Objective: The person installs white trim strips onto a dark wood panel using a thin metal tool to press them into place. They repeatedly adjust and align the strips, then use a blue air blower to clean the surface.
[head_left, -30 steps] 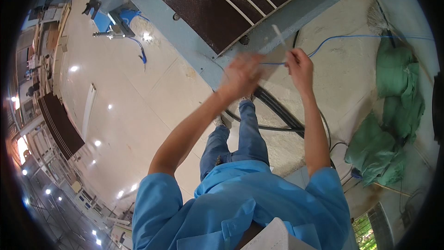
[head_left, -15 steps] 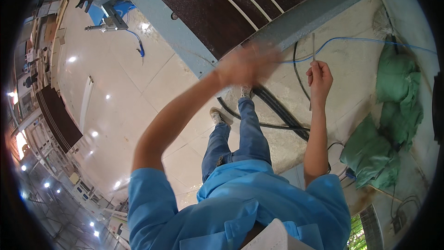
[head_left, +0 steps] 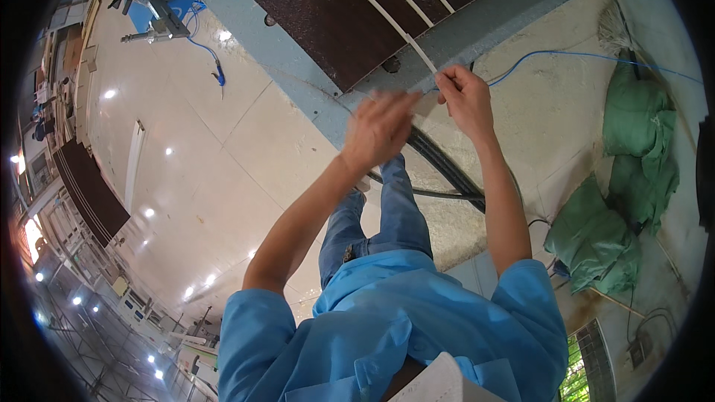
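My right hand point(head_left: 468, 98) pinches a thin, pale, flat strip point(head_left: 423, 54) between thumb and fingers. The strip's far end meets the end of the leftmost of three pale lines on a dark brown board point(head_left: 316, 11) and overhangs the board's near edge. White dust is scattered over the board, which lies on a blue-grey table point(head_left: 257, 48). Left of the strip, my left hand point(head_left: 376, 128) hovers near the table corner. Its fingers are stretched out toward the right, a little smeared by motion, with nothing visible in them.
A blue hose point(head_left: 547, 52) runs off to the right. Black hoses point(head_left: 447, 167) lie by my legs. Green sacks point(head_left: 596, 242) and a broom head point(head_left: 614, 30) stand at the right wall. A metal clamp device point(head_left: 164, 24) is at the far left; another dark board point(head_left: 93, 190) lies beyond.
My right hand has brought the strip from the right, where it pointed upward, over to the board's edge. My left hand has dropped slightly nearer to me and left, off the board's corner.
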A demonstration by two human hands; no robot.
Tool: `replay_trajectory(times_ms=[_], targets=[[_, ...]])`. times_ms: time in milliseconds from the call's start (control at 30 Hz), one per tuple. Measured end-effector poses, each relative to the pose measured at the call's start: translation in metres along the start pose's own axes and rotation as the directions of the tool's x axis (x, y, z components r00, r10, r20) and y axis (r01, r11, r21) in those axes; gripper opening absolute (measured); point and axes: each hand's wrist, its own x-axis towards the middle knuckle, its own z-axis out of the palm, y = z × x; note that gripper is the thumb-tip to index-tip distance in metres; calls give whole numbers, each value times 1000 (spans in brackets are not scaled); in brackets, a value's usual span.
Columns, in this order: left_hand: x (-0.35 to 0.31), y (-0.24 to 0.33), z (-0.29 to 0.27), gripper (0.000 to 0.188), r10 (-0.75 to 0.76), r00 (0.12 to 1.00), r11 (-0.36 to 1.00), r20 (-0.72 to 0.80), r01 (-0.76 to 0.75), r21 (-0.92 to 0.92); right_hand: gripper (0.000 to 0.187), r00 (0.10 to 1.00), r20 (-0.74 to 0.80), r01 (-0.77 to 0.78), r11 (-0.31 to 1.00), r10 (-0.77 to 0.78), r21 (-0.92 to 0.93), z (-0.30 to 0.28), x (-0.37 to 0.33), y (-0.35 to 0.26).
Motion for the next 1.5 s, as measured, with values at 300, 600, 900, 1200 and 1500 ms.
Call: replay_trajectory(times_ms=[300,600,900,1200,1500], targets=[[66,0,-18,52,-160,987,929,-10,154,336,23,988,70,-131,988,137,-81,-1,9,-1],[73,-1,-19,64,-154,986,885,58,112,452,28,972,43,232,968,-229,-92,13,14,8],[81,-2,-19,70,-145,987,871,69,94,482,43,934,89,358,903,-347,-235,21,25,7],[90,-7,-27,72,-163,984,861,76,104,498,45,880,144,474,831,-452,-292,22,39,-6],[101,-24,-33,60,-174,985,873,-17,162,461,42,916,201,390,887,-347,-249,31,59,-17]])
